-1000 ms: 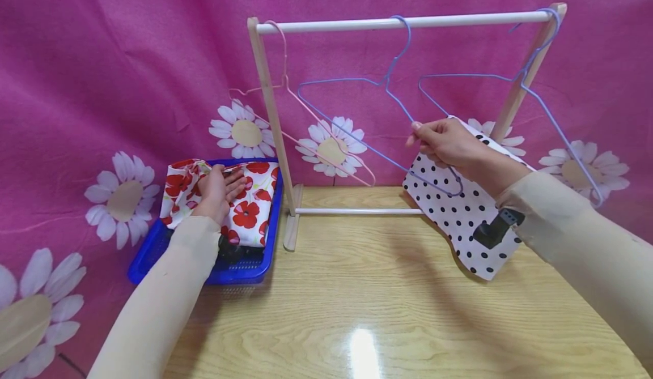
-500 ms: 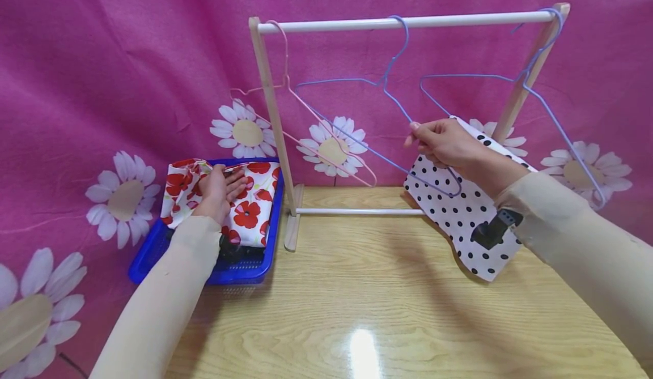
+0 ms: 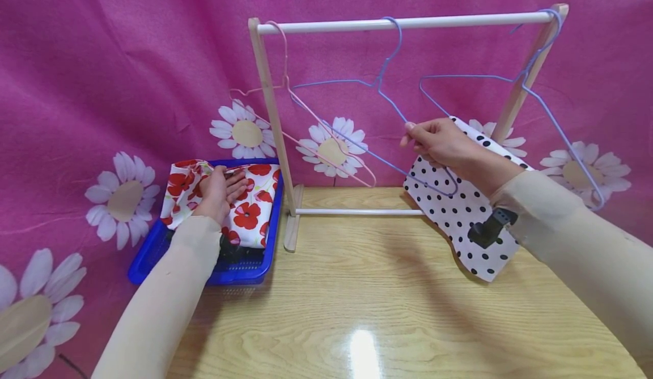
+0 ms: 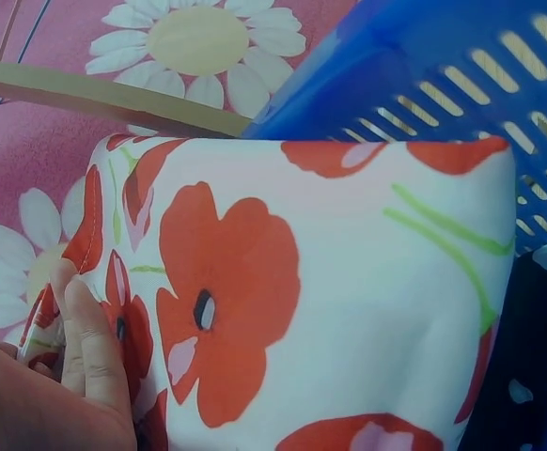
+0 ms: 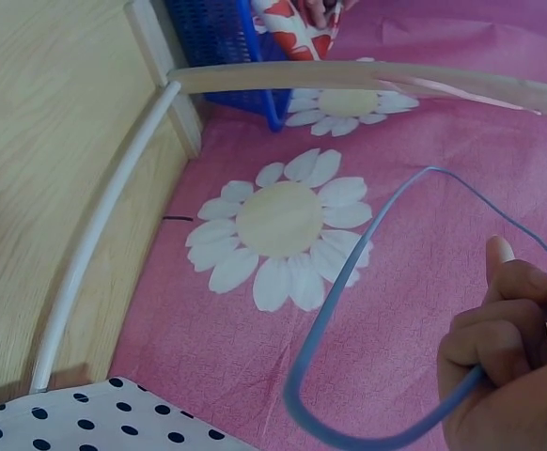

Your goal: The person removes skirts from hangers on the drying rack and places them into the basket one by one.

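In the head view my right hand pinches one side of a blue wire hanger, whose hook sits over the rack's white top rod. The right wrist view shows the fingers curled round the same hanger. My left hand lies against a folded white cloth with red flowers in the blue basket. In the left wrist view its visible fingers are straight and touch the cloth. The far side of that hand is hidden.
A pink hanger hangs at the rack's left end. Another blue hanger hangs at the right end. A white cloth with black dots hangs near it, partly behind my right arm. The rack stands on a wooden table.
My right hand has moved slightly left, and the blue hanger's hook has shifted left along the rod with it. The left hand has stayed in place on the flowered cloth.
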A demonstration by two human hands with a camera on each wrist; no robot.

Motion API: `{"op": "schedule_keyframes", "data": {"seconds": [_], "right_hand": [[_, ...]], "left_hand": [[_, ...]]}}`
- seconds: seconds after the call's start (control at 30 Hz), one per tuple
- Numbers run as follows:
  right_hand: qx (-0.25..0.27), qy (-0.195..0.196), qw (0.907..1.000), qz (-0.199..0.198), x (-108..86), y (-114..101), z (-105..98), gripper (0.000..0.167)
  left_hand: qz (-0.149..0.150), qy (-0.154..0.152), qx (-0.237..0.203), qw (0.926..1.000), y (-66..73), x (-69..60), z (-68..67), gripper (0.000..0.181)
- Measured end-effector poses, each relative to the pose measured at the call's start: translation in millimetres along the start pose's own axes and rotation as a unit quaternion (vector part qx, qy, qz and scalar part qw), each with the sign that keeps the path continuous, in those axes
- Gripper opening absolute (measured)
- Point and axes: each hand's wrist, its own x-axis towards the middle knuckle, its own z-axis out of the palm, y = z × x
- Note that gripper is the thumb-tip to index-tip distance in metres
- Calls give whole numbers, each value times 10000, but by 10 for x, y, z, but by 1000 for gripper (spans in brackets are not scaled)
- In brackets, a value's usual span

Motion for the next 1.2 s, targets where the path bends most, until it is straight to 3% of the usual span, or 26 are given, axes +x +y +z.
{"op": "schedule_keyframes", "data": {"seconds": [0.93,1.2], "right_hand": [[-265,4,9996,22,51,-138,88,40],[-226,-49,9997,16,75,-162,126,40]], "left_hand": [[-440,-134,172,9988,-91,131,-29,45],[-432,7,293,9986,-154,134,-17,47]]}}
